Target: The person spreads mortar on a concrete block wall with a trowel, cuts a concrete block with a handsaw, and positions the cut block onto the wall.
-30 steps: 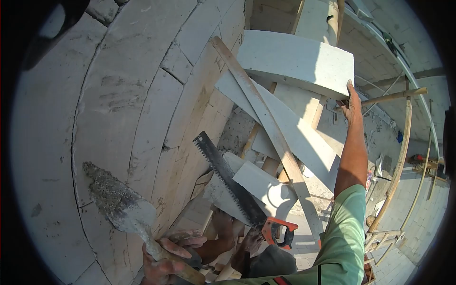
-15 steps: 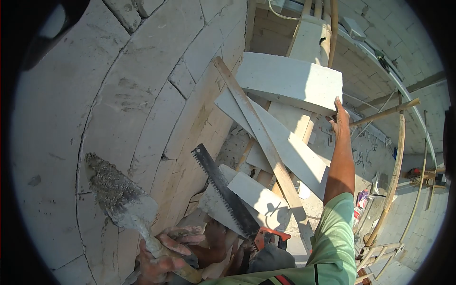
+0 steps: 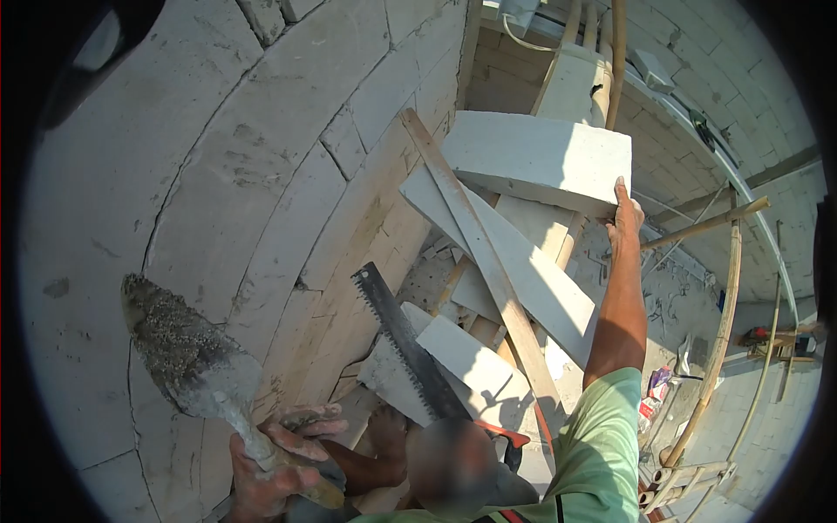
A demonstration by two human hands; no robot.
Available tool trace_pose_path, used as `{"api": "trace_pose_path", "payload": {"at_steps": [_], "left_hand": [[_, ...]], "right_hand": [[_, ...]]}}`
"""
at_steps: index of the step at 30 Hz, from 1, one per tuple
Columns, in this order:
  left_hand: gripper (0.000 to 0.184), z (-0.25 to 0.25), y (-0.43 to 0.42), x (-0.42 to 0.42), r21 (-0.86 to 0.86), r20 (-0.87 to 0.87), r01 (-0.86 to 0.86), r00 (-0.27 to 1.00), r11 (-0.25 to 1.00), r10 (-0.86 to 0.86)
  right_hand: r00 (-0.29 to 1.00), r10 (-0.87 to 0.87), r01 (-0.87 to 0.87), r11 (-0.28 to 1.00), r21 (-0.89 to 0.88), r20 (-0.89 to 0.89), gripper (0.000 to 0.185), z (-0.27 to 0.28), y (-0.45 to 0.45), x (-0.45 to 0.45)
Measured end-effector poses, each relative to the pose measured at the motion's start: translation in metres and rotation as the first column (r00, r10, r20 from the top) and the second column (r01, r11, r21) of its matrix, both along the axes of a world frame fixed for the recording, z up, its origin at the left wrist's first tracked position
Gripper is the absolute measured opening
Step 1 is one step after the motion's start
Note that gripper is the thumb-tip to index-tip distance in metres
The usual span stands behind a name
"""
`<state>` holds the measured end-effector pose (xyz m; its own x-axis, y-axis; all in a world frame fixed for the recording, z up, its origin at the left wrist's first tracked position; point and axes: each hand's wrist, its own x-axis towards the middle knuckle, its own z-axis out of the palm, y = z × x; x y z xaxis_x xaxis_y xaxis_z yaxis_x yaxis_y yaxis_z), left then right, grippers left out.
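My left hand (image 3: 283, 466) is closed round the handle of a trowel (image 3: 209, 370), whose blade carries grey mortar and lies in front of the block wall. My right hand (image 3: 624, 216) grips the right end of a large pale concrete block (image 3: 536, 157), thumb on its side face, fingers mostly hidden behind. The block lies above a pile of boards and slabs; what bears it underneath is hidden. Between my hands a handsaw (image 3: 405, 336) with a dark toothed blade slants across the slabs; its red-orange handle is partly covered.
The block wall (image 3: 235, 174) fills the left. A wooden plank (image 3: 484, 261) crosses pale slabs (image 3: 479, 357). Bamboo poles (image 3: 719, 340) stand at the right, near bags on the lower floor. A bare foot (image 3: 388, 433) and a blurred patch show at the bottom.
My left hand has moved the trowel left in the view. My right hand keeps its grip on the block. The whole scene has shifted slightly down, and more of the saw handle is covered.
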<state>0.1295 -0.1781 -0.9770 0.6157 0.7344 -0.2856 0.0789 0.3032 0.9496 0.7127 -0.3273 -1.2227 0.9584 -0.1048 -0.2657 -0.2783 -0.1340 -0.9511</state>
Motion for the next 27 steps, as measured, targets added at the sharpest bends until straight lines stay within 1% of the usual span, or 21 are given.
{"api": "trace_pose_path", "payload": {"at_steps": [1, 2, 4, 6, 7, 8, 10, 11, 13, 15, 16, 17, 18, 19, 20, 21, 23, 24, 25, 26, 27], "left_hand": [[0.03, -0.006, -0.001, -0.011, -0.012, 0.006, -0.011, 1.0, 1.0, 0.011], [0.037, -0.014, -0.003, -0.024, 0.074, 0.043, -0.002, 0.999, 0.997, -0.001], [0.044, -0.02, -0.009, -0.032, 0.137, 0.077, -0.018, 0.997, 0.99, 0.007], [0.062, -0.021, -0.011, -0.027, 0.218, 0.192, -0.013, 0.981, 0.976, -0.03], [0.062, -0.02, -0.007, -0.029, 0.2, 0.191, -0.032, 0.982, 0.979, -0.007], [0.061, -0.017, 0.0, -0.033, 0.206, 0.095, 0.116, 0.986, 0.972, -0.138], [0.059, -0.014, 0.006, -0.034, 0.183, 0.006, 0.255, 0.966, 0.95, -0.26], [0.051, -0.013, 0.003, -0.03, 0.142, 0.039, 0.2, 0.977, 0.969, -0.208], [0.044, -0.002, 0.002, -0.024, 0.086, 0.059, 0.151, 0.986, 0.985, -0.157], [0.024, 0.015, 0.005, -0.019, -0.224, -0.127, -0.007, 0.992, 0.974, -0.022], [0.021, 0.019, 0.006, -0.016, -0.285, -0.139, -0.025, 0.99, 0.958, -0.015], [0.021, 0.019, 0.004, -0.015, -0.293, -0.137, -0.022, 0.99, 0.956, -0.019], [0.02, 0.016, 0.001, -0.015, -0.242, -0.131, 0.016, 0.99, 0.97, -0.048], [0.02, 0.012, -0.002, -0.014, -0.188, -0.124, 0.053, 0.989, 0.981, -0.078], [0.022, 0.011, -0.005, -0.013, -0.2, -0.142, 0.061, 0.986, 0.978, -0.09], [0.022, 0.015, -0.006, -0.01, -0.205, -0.134, 0.063, 0.987, 0.977, -0.091], [0.023, 0.025, -0.007, -0.006, -0.308, -0.256, 0.09, 0.951, 0.947, -0.174], [0.024, 0.023, -0.01, -0.006, -0.279, -0.251, 0.089, 0.954, 0.956, -0.162], [0.024, 0.025, -0.013, -0.006, -0.291, -0.253, 0.097, 0.951, 0.952, -0.175], [0.023, 0.026, -0.013, -0.005, -0.332, -0.281, 0.076, 0.944, 0.94, -0.175], [0.023, 0.027, -0.015, -0.004, -0.373, -0.309, 0.05, 0.935, 0.927, -0.175]], "right_hand": [[1.0, 0.011, -0.011, 1.0, 0.02, 0.006, 0.082, 0.008, 0.003, -0.001], [1.0, 0.025, -0.025, 0.999, 0.042, 0.01, 0.081, 0.017, 0.009, -0.003], [0.999, 0.039, -0.039, 0.999, 0.031, 0.005, 0.08, 0.041, 0.02, -0.014], [0.998, 0.059, -0.059, 0.998, 0.03, 0.01, 0.075, 0.053, 0.026, -0.016], [0.997, 0.079, -0.079, 0.997, 0.011, 0.008, 0.075, 0.059, 0.031, -0.015], [0.999, 0.05, -0.05, 0.999, 0.01, -0.01, 0.072, 0.066, 0.033, -0.015], [1.0, 0.017, -0.017, 1.0, -0.021, -0.006, 0.067, 0.091, 0.046, -0.017], [1.0, 0.026, -0.026, 0.999, -0.037, -0.011, 0.067, 0.105, 0.052, -0.018], [1.0, -0.02, 0.02, 0.987, -0.16, 0.002, 0.06, 0.125, 0.057, -0.016], [0.999, -0.051, 0.05, 0.984, -0.174, 0.001, 0.059, 0.137, 0.055, -0.008], [0.998, -0.07, 0.069, 0.978, -0.197, 0.005, 0.061, 0.149, 0.055, -0.01], [0.996, -0.09, 0.09, 0.972, -0.217, 0.013, 0.063, 0.162, 0.056, -0.009], [0.996, -0.092, 0.094, 0.969, -0.226, 0.019, 0.063, 0.17, 0.051, 0.002], [0.997, -0.07, 0.079, 0.971, -0.226, 0.045, 0.071, 0.177, 0.045, 0.015], [0.997, -0.045, 0.059, 0.972, -0.228, 0.067, 0.08, 0.18, 0.038, 0.025], [0.996, -0.045, 0.061, 0.97, -0.233, 0.075, 0.08, 0.202, 0.041, 0.021], [0.995, -0.043, 0.075, 0.92, -0.384, 0.091, 0.083, 0.247, 0.047, 0.002], [0.992, -0.032, 0.083, 0.891, -0.447, 0.12, 0.088, 0.253, 0.039, 0.015], [0.992, -0.04, 0.089, 0.884, -0.458, 0.115, 0.088, 0.264, 0.032, 0.021], [0.985, 0.046, 0.068, 0.779, -0.623, 0.165, 0.091, 0.278, 0.025, 0.029], [0.981, 0.083, 0.061, 0.725, -0.686, 0.175, 0.095, 0.292, 0.022, 0.026]]}}
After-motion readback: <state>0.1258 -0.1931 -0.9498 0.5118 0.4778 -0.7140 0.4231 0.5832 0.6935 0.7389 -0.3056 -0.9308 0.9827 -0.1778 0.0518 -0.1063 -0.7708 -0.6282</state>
